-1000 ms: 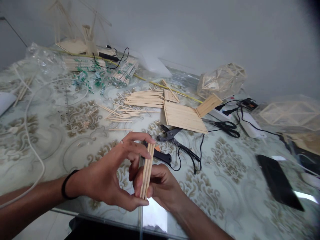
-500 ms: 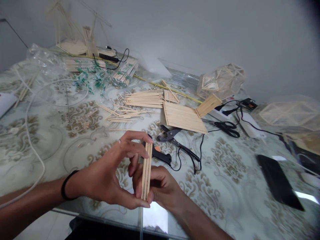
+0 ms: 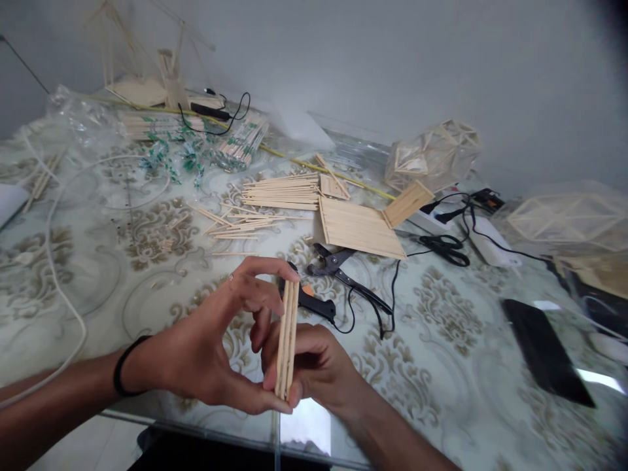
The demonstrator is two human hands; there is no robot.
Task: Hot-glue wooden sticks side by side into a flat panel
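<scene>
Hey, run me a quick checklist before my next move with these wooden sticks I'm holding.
1. Left hand spans the wooden sticks, fingertip at top, thumb at bottom: ok.
2. Right hand grips their lower part: ok.
3. Stick ends exactly flush: cannot tell, fingers cover them.
4. Black cutters lie apart from both hands: ok.
5. Tip of the black corded tool clear: cannot tell, partly hidden.
6. Loose sticks tidied: not ok, they lie scattered.

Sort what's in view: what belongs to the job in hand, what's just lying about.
Likely in the job:
narrow piece of sticks, in the left hand and right hand
laid-out sticks, similar-looking
black cutters, close by

Seemingly just lying about:
dark phone-like slab
scissors
crumpled clear plastic
</scene>
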